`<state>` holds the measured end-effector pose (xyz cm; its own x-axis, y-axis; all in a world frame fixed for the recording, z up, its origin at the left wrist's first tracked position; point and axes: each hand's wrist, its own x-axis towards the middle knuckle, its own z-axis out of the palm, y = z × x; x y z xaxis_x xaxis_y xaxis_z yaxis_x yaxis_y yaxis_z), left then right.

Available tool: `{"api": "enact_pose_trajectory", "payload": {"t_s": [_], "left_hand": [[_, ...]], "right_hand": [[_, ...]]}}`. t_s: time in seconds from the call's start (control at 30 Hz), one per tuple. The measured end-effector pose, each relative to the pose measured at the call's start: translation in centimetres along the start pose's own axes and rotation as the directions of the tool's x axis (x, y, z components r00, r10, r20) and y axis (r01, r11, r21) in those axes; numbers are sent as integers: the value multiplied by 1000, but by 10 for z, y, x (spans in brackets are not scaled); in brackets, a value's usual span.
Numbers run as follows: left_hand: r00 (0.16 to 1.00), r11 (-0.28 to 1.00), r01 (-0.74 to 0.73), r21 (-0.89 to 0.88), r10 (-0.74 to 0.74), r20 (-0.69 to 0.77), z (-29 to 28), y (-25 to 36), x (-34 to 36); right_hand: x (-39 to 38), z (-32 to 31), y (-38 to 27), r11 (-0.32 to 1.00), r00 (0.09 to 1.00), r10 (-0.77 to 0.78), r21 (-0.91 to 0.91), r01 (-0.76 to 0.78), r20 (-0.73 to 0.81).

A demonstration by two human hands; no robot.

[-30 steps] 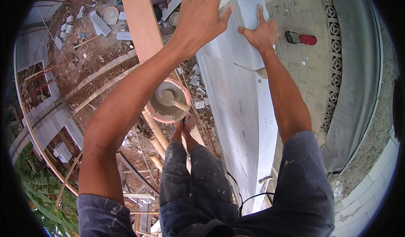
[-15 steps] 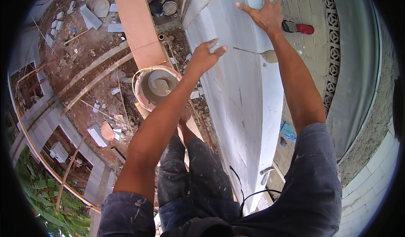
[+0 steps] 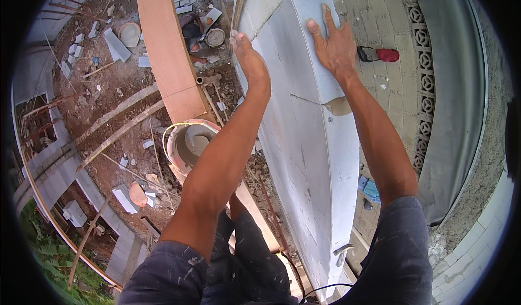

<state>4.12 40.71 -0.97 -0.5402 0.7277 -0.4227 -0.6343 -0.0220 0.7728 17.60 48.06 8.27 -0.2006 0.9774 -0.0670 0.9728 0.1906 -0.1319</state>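
A pale grey lightweight block [image 3: 315,71] sits on top of the wall [image 3: 304,142]. My right hand [image 3: 335,48] lies on the block's upper face with its fingers spread. My left hand [image 3: 251,63] is on the wall's left side, stretched flat and seen edge-on, holding nothing. Whether its palm touches the wall face I cannot tell. Wet mortar [image 3: 339,106] bulges from the joint at the block's near end. Below my left forearm stands a bucket [image 3: 172,147] with grey mortar in it, partly hidden by the arm.
A plank walkway [image 3: 172,44] runs ahead on the left. Below, a person [image 3: 191,32] is beside a small bucket [image 3: 215,37]. Loose blocks [image 3: 116,44] and poles [image 3: 119,107] lie on the soil. A curved metal tool [image 3: 342,249] rests on the wall's near end; a red-and-black object [image 3: 380,54] lies to the right.
My left hand has moved forward and left along the wall side. My right hand has settled lower onto the block. The view has shifted, showing more of the wall's far end.
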Motion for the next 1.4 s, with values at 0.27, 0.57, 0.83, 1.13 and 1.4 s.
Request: {"api": "enact_pose_trajectory", "payload": {"t_s": [0.27,0.57,0.83,1.13,1.4], "left_hand": [[983,957,69,281,-113,146,77,-5,-3],[995,957,55,285,-77,66,84,-9,11],[982,982,191,-4,-191,-5,-7,-11,28],[998,985,60,164,-56,-28,-56,-62,12],[924,981,-114,157,46,380,9,-42,-2]], "right_hand": [[-3,4,-3,999,997,38,35,-35,-71],[3,3,-4,998,996,13,70,-7,-83],[-3,4,7,999,998,35,10,-35,-48],[0,-5,-1,997,999,-26,71,28,-28],[5,-5,8,987,988,-151,51,152,-29]]}}
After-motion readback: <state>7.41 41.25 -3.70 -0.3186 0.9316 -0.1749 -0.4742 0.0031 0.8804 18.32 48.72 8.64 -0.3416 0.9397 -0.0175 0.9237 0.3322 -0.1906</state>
